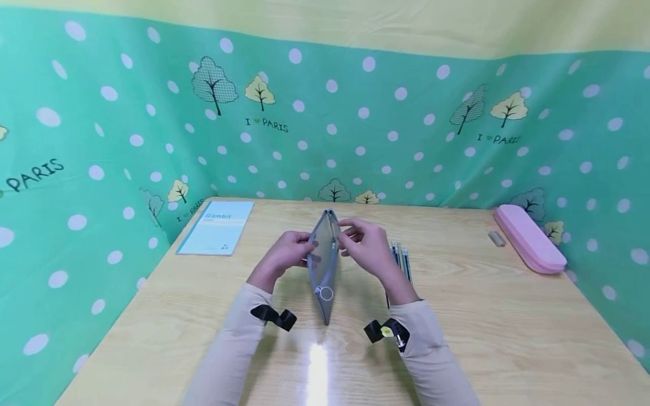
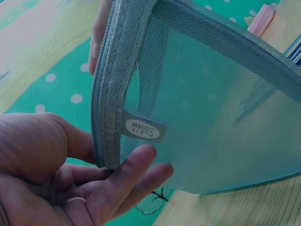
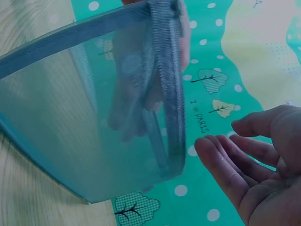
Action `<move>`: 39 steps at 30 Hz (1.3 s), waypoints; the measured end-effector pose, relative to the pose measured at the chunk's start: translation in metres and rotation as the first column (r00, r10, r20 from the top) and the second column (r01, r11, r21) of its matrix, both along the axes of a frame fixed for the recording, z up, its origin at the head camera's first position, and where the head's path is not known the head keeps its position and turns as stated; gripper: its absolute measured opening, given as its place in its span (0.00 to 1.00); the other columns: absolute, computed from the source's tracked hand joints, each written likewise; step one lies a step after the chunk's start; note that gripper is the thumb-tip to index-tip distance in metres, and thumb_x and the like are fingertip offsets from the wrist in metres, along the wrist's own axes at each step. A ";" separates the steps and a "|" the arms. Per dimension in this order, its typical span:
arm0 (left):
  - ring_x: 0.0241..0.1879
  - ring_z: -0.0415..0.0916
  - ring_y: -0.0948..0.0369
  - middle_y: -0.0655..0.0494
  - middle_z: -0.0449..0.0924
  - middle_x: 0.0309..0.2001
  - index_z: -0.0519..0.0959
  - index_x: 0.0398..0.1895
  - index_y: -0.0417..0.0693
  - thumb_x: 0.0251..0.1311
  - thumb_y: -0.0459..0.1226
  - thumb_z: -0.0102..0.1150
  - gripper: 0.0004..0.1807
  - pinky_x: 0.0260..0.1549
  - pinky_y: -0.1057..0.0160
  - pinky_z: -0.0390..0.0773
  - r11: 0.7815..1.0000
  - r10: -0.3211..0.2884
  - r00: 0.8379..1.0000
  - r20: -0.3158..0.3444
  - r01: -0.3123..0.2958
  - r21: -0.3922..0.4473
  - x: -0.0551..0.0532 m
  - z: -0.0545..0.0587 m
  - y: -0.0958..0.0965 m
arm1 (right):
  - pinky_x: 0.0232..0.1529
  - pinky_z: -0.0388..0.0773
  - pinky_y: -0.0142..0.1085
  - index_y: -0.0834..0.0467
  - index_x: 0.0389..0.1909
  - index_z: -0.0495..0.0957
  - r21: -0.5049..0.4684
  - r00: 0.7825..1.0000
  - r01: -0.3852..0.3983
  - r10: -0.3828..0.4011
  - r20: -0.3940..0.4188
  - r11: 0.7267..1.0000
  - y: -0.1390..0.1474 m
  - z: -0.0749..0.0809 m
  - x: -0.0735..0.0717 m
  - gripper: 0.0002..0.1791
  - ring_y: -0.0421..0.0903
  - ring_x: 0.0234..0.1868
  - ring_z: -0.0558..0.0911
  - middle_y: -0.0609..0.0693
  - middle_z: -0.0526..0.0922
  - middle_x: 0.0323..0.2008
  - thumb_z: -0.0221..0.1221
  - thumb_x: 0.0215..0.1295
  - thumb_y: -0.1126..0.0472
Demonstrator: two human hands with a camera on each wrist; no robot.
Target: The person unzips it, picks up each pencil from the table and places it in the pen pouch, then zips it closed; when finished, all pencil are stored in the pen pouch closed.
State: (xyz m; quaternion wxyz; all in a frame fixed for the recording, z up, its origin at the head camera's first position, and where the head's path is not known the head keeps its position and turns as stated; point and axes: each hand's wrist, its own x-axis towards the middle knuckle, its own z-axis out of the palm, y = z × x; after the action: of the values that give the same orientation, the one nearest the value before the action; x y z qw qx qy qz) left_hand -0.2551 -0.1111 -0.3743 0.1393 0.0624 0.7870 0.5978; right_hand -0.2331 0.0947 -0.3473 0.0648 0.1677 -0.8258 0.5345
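A grey mesh zipper pouch [image 1: 321, 269] stands upright on its edge above the table, its zipped top spread apart. My left hand [image 1: 288, 250] grips its left side; in the left wrist view the thumb and fingers pinch the zipper edge near a small label [image 2: 143, 128]. My right hand [image 1: 368, 248] is at the pouch's right side. In the right wrist view, that hand [image 3: 254, 165] has its fingers loosely bent, apart from the pouch [image 3: 61, 122] and with nothing between them. A round ring [image 1: 326, 293] hangs at the pouch's near end.
Several pencils [image 1: 405, 264] lie beside my right wrist, partly hidden by it. A light blue notebook [image 1: 215, 228] lies at the back left. At the right are a pink pencil case [image 1: 530, 239] and a small eraser [image 1: 496, 238]. A dotted green curtain [image 1: 330, 129] hangs behind the table.
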 end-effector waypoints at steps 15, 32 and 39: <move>0.47 0.86 0.48 0.28 0.75 0.61 0.69 0.69 0.25 0.76 0.30 0.47 0.23 0.45 0.54 0.89 1.000 0.020 1.000 -0.003 -0.020 0.010 0.000 -0.002 -0.004 | 0.42 0.90 0.46 0.72 0.65 0.73 0.106 0.929 -0.057 0.013 0.370 0.993 0.088 -0.028 -0.041 0.23 0.62 0.42 0.88 0.71 0.83 0.49 0.57 0.74 0.65; 0.49 0.86 0.44 0.27 0.75 0.60 0.69 0.68 0.24 0.77 0.31 0.46 0.23 0.46 0.53 0.89 1.000 0.024 1.000 -0.016 -0.023 0.018 -0.001 -0.002 -0.008 | 0.32 0.89 0.37 0.80 0.59 0.68 0.126 0.808 -0.067 -0.020 0.589 0.990 0.159 -0.059 -0.061 0.20 0.43 0.26 0.85 0.59 0.84 0.31 0.55 0.74 0.70; 0.49 0.86 0.43 0.27 0.77 0.59 0.70 0.67 0.23 0.76 0.30 0.48 0.22 0.46 0.53 0.89 1.000 0.018 1.000 -0.007 -0.018 0.021 0.001 -0.002 -0.005 | 0.31 0.89 0.35 0.78 0.58 0.70 0.201 0.807 -0.016 -0.106 0.581 0.980 0.156 -0.068 -0.055 0.19 0.43 0.24 0.85 0.59 0.84 0.29 0.58 0.71 0.72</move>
State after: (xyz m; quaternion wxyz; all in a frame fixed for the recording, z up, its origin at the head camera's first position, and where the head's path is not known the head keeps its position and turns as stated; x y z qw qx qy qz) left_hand -0.2542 -0.1158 -0.3764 0.1304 0.0587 0.7818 0.6069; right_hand -0.2880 0.2508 -0.4151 -0.1986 -0.0202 -0.8573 0.4745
